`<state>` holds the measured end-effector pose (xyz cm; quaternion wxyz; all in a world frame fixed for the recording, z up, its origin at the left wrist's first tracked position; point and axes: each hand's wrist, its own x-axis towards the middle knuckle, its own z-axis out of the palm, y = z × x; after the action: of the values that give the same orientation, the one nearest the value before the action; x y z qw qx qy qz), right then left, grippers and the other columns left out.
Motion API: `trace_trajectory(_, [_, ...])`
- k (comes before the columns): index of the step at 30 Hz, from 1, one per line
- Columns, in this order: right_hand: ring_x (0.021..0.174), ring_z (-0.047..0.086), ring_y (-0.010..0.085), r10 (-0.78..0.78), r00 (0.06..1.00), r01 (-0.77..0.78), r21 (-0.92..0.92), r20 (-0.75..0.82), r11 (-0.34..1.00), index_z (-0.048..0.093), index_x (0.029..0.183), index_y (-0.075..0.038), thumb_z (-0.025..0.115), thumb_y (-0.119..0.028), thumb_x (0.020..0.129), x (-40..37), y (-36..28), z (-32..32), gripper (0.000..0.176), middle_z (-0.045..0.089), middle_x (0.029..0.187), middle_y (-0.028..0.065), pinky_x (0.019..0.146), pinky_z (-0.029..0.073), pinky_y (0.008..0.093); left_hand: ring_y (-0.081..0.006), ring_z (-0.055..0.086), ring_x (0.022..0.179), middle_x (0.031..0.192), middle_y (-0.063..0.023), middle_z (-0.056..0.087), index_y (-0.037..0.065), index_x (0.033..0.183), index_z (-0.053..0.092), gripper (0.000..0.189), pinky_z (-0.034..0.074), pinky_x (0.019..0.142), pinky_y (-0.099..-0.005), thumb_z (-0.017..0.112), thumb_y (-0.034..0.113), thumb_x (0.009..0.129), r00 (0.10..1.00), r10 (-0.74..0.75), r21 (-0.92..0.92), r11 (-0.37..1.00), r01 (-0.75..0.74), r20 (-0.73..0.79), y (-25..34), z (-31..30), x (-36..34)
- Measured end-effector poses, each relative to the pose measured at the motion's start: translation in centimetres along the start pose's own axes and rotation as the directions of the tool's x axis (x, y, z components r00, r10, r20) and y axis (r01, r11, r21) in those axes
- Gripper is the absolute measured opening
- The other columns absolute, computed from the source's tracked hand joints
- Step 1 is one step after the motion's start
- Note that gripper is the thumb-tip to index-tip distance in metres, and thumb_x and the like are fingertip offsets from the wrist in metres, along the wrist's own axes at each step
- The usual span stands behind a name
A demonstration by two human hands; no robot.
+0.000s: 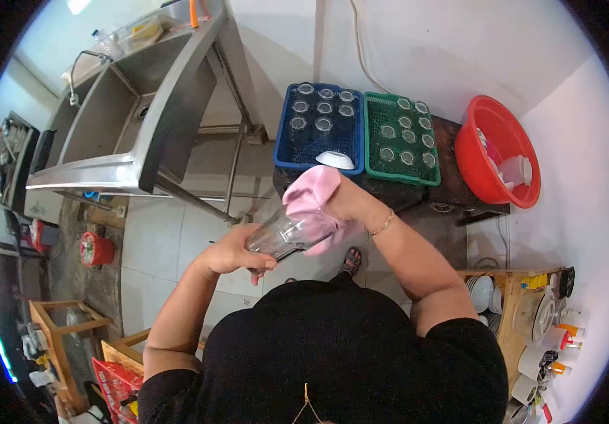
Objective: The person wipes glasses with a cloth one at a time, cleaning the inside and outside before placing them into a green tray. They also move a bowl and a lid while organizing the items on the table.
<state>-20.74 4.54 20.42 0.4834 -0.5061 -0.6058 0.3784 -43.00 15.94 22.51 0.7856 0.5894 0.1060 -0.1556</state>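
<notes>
My left hand (232, 253) grips a clear drinking glass (276, 239) by its base, tilted on its side in front of my chest. My right hand (343, 201) holds a pink cloth (311, 198) that is pushed into and wrapped over the open end of the glass. Just beyond my hands stands a blue crate (297, 152) with several upturned glasses and a white bowl (335, 160) at its near edge. A green crate (375, 166) beside it also holds several glasses.
A red basin (470, 169) with items sits right of the green crate. A steel double sink (127, 106) on legs stands at the left. A wooden rack (513, 297) with plates and cups is at the right. Wooden frames and a red crate (113, 381) stand lower left.
</notes>
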Motion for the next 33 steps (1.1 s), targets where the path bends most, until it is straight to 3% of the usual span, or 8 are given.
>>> trace_trajectory(3, [0.086, 0.06, 0.0136, 0.126, 0.991, -0.124, 0.039, -0.05, 0.991, 0.063, 0.098, -0.007, 0.072, -0.024, 0.076, -2.1, 5.6, -0.1, 0.029, 0.065, 0.095, 0.0058, 0.076, 0.049, 0.0273, -0.0224, 0.06, 0.057, 0.074, -0.0113, 0.061, -0.002, 0.093, 0.054, 0.048, 0.05, 0.051, -0.0308, 0.077, 0.03, 0.068, 0.97, -0.014, 0.337, 0.936, 0.097, -0.242, 0.1, 0.8, 1.3])
trace_trajectory(5, [0.084, 0.061, 0.0149, 0.517, 0.856, -0.462, 0.465, 0.009, 0.756, 0.064, 0.097, -0.008, 0.071, -0.03, 0.079, -4.5, 7.4, 1.2, 0.03, 0.064, 0.093, 0.006, 0.073, 0.05, 0.0282, -0.0319, 0.062, 0.071, 0.079, -0.0143, 0.062, 0.0, 0.093, 0.054, 0.049, 0.051, 0.063, -0.038, 0.078, 0.03, 0.064, 0.879, 0.327, 0.869, 0.464, 0.171, -0.348, 0.3, 1.4, 2.5])
trace_trajectory(6, [0.079, 0.061, 0.0144, 0.718, 0.692, -0.541, 0.711, 0.075, 0.448, 0.063, 0.096, -0.007, 0.071, -0.033, 0.078, -5.4, 5.5, 2.0, 0.033, 0.063, 0.09, 0.0056, 0.066, 0.05, 0.0268, -0.0319, 0.062, 0.071, 0.079, -0.0143, 0.062, 0.0, 0.093, 0.054, 0.049, 0.051, 0.063, -0.038, 0.078, 0.03, 0.064, 0.884, 0.323, 0.871, 0.464, 0.164, -0.339, 0.2, 1.6, 3.2])
trace_trajectory(12, [0.068, 0.062, 0.015, 0.769, 0.634, -0.576, 0.713, 0.081, 0.399, 0.061, 0.094, -0.001, 0.065, -0.026, 0.084, -9.6, 5.2, -3.1, 0.028, 0.064, 0.082, 0.0089, 0.056, 0.051, 0.0262, -0.0375, 0.061, 0.079, 0.083, -0.0174, 0.062, 0.001, 0.093, 0.053, 0.051, 0.049, 0.071, -0.041, 0.079, 0.032, 0.061, 0.792, 0.552, 0.963, 0.207, 0.173, -0.261, -1.2, 1.7, 8.1])
trace_trajectory(17, [0.077, 0.064, 0.0201, 0.676, 0.719, -0.299, 0.807, -0.16, 0.509, 0.06, 0.098, 0.005, 0.055, -0.028, 0.092, -12.5, 3.6, -9.7, 0.034, 0.064, 0.09, 0.0114, 0.068, 0.053, 0.0298, -0.0219, 0.06, 0.056, 0.077, -0.0103, 0.06, 0.0, 0.097, 0.056, 0.045, 0.051, 0.047, -0.031, 0.076, 0.031, 0.071, 0.794, -0.024, 0.191, 0.966, 0.175, -0.608, 0.3, 0.4, 12.1])
trace_trajectory(24, [0.095, 0.052, 0.0206, 0.17, 0.86, -0.195, -0.001, -0.482, 0.981, 0.056, 0.107, -0.001, 0.054, -0.031, 0.09, -7.6, 0.4, -12.2, 0.035, 0.056, 0.104, 0.0111, 0.081, 0.042, 0.034, -0.0158, 0.056, 0.055, 0.076, -0.0097, 0.057, -0.001, 0.099, 0.054, 0.042, 0.051, 0.042, -0.0289, 0.071, 0.03, 0.078, 0.866, -0.23, -0.343, 0.937, 0.073, -0.445, 1.1, 7.2, 20.4])
trace_trajectory(28, [0.094, 0.052, 0.036, -0.329, 0.802, -0.248, -0.78, -0.498, 0.575, 0.058, 0.099, -0.001, 0.061, -0.031, 0.08, -6.0, 1.4, -12.8, 0.035, 0.053, 0.103, 0.0225, 0.08, 0.043, 0.0452, -0.0156, 0.056, 0.055, 0.076, -0.0104, 0.057, 0.001, 0.103, 0.049, 0.038, 0.051, 0.045, -0.0282, 0.064, 0.03, 0.084, 0.898, -0.087, -0.364, 0.927, -0.084, -0.43, 2.1, 9.1, 23.4])
trace_trajectory(33, [0.073, 0.06, 0.0354, -0.025, 0.659, -0.336, -0.324, -0.752, 0.885, 0.065, 0.088, -0.002, 0.063, -0.033, 0.079, -8.2, 5.5, -17.4, 0.032, 0.062, 0.083, 0.0184, 0.064, 0.048, 0.0422, -0.0163, 0.057, 0.056, 0.077, -0.0106, 0.057, 0.0, 0.107, 0.047, 0.044, 0.052, 0.045, -0.0288, 0.066, 0.031, 0.082, 0.944, -0.115, -0.352, 0.936, -0.002, -0.311, 1.0, 8.4, 25.1])
